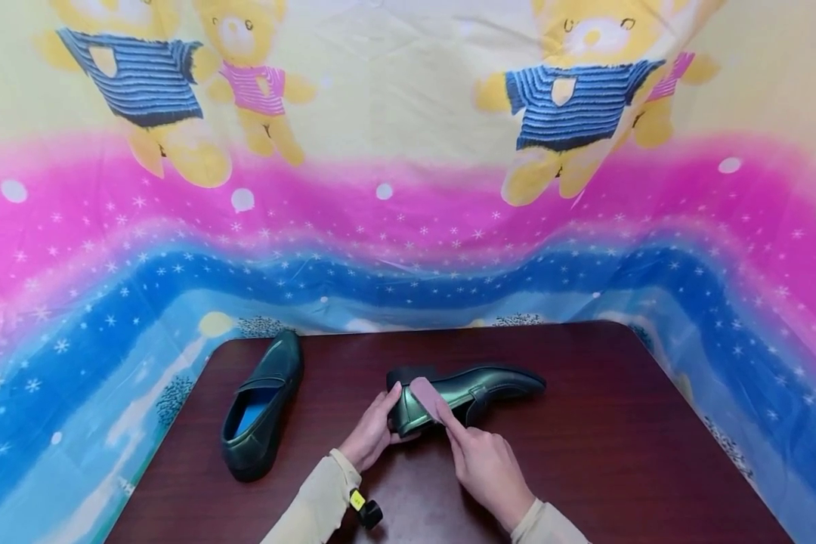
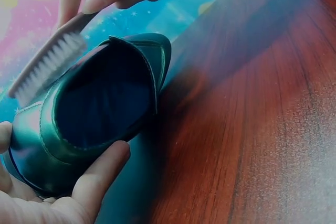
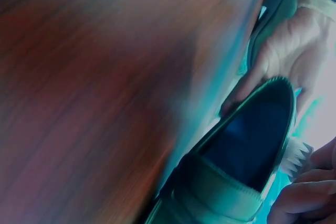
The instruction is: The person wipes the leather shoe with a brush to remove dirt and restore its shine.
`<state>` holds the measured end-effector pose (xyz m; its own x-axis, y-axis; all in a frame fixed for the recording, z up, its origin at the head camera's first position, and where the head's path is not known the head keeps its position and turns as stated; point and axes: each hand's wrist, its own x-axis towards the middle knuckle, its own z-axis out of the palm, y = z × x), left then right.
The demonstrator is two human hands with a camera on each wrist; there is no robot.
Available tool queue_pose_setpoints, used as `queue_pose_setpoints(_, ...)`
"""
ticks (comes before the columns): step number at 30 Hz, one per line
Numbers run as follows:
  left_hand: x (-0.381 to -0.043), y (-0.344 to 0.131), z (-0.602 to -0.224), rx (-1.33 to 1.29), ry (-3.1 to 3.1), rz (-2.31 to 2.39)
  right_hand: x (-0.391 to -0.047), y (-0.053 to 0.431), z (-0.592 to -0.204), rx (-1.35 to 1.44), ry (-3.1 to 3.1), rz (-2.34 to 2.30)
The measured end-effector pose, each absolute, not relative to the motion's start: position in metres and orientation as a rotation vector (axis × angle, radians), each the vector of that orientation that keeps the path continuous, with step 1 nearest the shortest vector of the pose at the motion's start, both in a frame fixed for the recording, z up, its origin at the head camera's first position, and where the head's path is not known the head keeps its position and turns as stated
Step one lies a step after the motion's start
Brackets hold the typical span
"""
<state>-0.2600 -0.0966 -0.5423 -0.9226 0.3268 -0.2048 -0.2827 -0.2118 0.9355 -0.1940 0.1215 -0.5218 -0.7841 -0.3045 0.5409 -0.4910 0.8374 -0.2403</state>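
Note:
A dark green loafer (image 1: 510,380) is tipped on its side over the table, toe to the right. My left hand (image 1: 369,437) grips it round the heel, the thumb along the collar in the left wrist view. Between the fingers of my right hand (image 1: 493,470) is a brush (image 1: 427,398) with a flat back and pale bristles (image 2: 52,64). Its bristles lie against the loafer's side near the heel. In the right wrist view the shoe's opening (image 3: 252,135) shows, with the bristles partly hidden behind its edge.
A second dark green loafer (image 1: 261,408) with a blue insole stands upright at the table's left. The dark red-brown wooden table (image 1: 619,423) is backed by a cloth (image 1: 381,227) printed with bears. A small black device with a yellow tag (image 1: 366,509) sits at the left wrist.

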Motion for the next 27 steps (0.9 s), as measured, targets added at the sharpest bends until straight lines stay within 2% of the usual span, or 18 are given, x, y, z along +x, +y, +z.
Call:
queue_pose_setpoints(14, -0.260, -0.098, -0.543, 0.075, 1.653, 2.173, -0.198, 0.144, -0.520, 0.450, -2.540, 0.445)
queue_pose_setpoints(27, -0.262, -0.093, -0.546, 0.061, 1.695, 2.175, -0.197, 0.147, -0.516, 0.492, -2.460, 0.472)
